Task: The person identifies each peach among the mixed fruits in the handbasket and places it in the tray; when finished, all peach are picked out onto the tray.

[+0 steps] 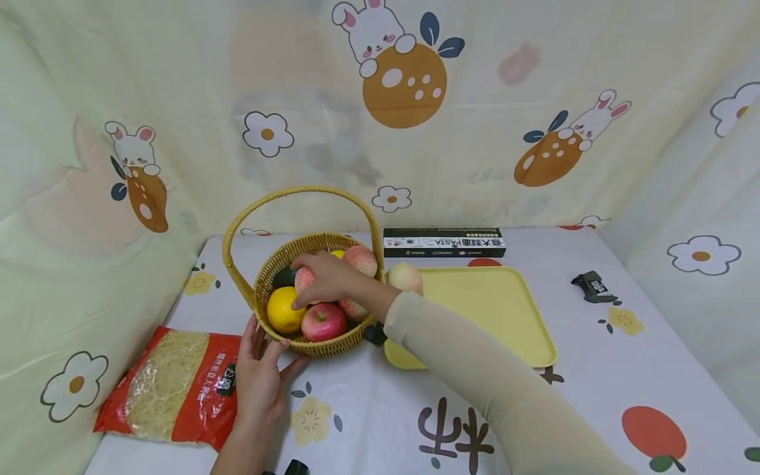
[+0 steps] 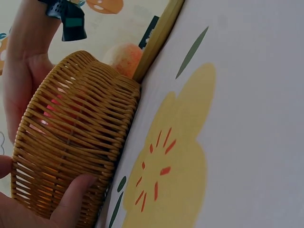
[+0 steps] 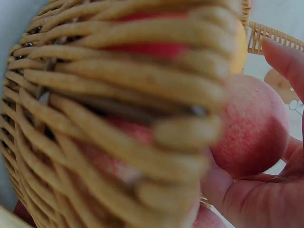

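Right hand (image 1: 325,280) grips peach (image 1: 304,280) inside basket (image 1: 264,297); left hand (image 1: 258,376) steadies basket.

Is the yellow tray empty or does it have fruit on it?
Nearly empty. The yellow tray holds just one peach at its back left corner; the other fruit sits in the basket.

The black box (image 1: 444,242) reads "PASTA"; the red bag's (image 1: 172,386) label seems Chinese, unreadable.
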A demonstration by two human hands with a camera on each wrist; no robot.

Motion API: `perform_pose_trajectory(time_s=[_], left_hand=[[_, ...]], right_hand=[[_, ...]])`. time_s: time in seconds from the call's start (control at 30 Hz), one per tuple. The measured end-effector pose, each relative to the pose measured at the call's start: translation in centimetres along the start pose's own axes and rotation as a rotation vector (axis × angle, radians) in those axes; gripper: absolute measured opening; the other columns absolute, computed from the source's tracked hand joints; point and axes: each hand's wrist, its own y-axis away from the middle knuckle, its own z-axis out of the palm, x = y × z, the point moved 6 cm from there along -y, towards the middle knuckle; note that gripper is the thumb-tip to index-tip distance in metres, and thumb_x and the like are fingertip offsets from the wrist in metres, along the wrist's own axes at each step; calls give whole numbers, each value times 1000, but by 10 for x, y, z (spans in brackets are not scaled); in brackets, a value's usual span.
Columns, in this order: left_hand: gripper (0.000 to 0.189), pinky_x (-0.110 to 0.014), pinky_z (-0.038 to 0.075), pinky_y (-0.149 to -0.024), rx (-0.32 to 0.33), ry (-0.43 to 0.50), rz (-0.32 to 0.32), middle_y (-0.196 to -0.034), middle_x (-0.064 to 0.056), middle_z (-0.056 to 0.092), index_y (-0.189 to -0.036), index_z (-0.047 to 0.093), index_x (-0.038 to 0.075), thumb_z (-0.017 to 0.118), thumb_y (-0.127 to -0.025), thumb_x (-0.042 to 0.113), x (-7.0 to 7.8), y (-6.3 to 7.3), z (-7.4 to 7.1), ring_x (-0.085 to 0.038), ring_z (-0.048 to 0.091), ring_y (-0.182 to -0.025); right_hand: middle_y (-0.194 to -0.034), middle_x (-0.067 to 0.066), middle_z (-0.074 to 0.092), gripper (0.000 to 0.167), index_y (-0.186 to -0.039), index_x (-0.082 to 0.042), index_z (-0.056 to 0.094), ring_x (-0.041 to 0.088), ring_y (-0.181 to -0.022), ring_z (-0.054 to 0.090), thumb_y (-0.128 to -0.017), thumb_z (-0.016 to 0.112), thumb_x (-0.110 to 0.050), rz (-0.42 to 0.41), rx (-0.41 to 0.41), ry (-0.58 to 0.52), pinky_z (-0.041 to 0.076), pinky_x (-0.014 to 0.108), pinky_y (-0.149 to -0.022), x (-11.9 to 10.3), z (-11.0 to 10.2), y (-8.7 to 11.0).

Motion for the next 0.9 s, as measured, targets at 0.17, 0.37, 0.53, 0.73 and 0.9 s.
perform_pose_trajectory(time_s=[0.17,0.37,0.53,0.73,0.9], left_hand=[[88,-46,63,-96,-5,15,-3,-176,6,22,-168,19,43,59,-100,7,0,1,1,-26,35,-153],[87,-47,63,-96,-14,18,1,-177,5,20,-169,17,43,58,-101,6,0,2,1,-27,35,-153],[87,-46,63,-96,-6,5,6,-177,5,21,-168,19,44,58,-100,7,1,2,2,-27,36,-153],[86,-45,63,-96,-3,3,4,-177,5,21,-168,19,44,57,-100,7,1,2,3,-27,36,-153],[86,-46,63,-97,0,5,-2,-177,6,20,-168,18,44,57,-101,7,1,3,3,-27,36,-152]], right_hand=[[-141,5,61,74,-146,-17,59,23,-128,53,-81,88,-38,8,-6,20,52,38,-110,0,2,-1],[-138,4,62,70,-142,-16,61,21,-121,55,-80,89,-33,-4,29,-35,52,37,-108,6,3,-1],[-139,4,65,67,-141,-14,61,21,-118,59,-81,88,-27,-36,81,-119,53,37,-108,12,-1,1],[-137,4,66,66,-140,-15,61,20,-115,60,-81,89,-26,-66,121,-163,54,32,-102,13,-8,7],[-132,0,66,61,-137,-22,62,19,-104,63,-82,88,-26,-72,114,-227,58,27,-87,10,-10,16]])
